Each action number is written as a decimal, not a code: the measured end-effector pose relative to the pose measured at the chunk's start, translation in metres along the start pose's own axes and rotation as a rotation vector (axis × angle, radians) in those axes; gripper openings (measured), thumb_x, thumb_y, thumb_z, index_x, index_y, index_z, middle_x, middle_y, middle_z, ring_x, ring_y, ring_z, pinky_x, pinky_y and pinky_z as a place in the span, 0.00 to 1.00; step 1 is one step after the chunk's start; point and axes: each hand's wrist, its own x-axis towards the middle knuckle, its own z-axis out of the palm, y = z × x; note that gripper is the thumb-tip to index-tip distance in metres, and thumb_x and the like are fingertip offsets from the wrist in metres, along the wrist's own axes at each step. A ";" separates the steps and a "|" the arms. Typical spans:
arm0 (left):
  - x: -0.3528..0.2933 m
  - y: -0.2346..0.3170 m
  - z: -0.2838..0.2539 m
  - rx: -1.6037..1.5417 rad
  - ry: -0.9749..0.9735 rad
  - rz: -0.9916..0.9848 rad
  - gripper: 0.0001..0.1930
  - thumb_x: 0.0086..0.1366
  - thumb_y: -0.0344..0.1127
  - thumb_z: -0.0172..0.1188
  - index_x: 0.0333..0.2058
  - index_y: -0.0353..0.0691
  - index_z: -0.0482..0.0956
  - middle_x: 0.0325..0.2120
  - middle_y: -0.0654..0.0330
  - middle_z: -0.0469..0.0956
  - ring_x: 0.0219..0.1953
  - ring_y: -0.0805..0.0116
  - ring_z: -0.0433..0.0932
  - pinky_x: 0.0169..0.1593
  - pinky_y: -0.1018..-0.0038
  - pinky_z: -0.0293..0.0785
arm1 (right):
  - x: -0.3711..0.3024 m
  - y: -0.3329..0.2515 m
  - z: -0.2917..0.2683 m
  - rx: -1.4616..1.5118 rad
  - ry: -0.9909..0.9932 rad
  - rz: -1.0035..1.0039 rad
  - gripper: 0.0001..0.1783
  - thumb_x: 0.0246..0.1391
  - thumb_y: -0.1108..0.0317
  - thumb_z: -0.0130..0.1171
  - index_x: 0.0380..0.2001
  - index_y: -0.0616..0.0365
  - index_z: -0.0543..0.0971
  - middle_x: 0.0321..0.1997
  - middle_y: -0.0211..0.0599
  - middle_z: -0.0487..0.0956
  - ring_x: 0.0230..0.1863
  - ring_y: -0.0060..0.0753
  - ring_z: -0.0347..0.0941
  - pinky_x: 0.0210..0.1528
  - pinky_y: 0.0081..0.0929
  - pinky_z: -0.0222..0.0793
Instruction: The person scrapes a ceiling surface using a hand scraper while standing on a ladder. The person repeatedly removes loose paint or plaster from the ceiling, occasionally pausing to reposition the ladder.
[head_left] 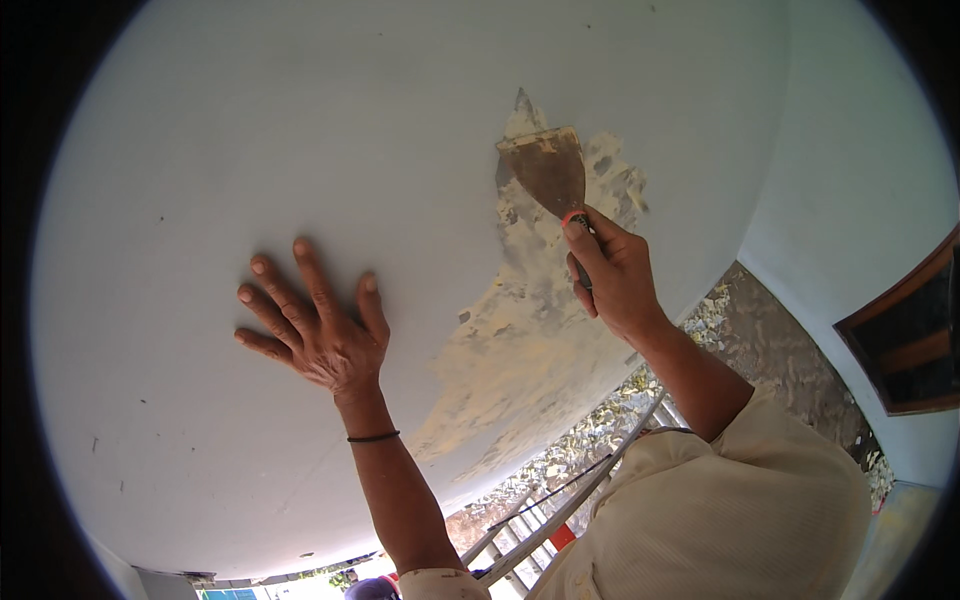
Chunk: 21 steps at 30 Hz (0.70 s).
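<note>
Right fingers [608,225] grip a scraper [548,170], partly hiding its handle [585,277]; left fingers [283,293] splay against the pale surface [250,130]

Over on the right, there's a dark, brown-framed window [912,335] set in the pale blue side wall [860,170], brown ground [785,335] running along that wall's foot. Down below, pale flakes [570,455] lie thick beside a ladder-like frame [560,510], a red patch [562,537] showing near its rail, and a dark blue rounded thing [372,588] peeks in at the bottom edge
</note>
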 end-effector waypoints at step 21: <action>-0.002 -0.004 0.001 0.002 0.016 0.009 0.38 0.75 0.69 0.43 0.71 0.51 0.70 0.77 0.50 0.55 0.82 0.52 0.41 0.80 0.45 0.22 | -0.013 0.053 -0.030 0.055 0.080 0.144 0.21 0.75 0.50 0.55 0.49 0.58 0.80 0.19 0.24 0.70 0.11 0.12 0.61 0.11 0.19 0.53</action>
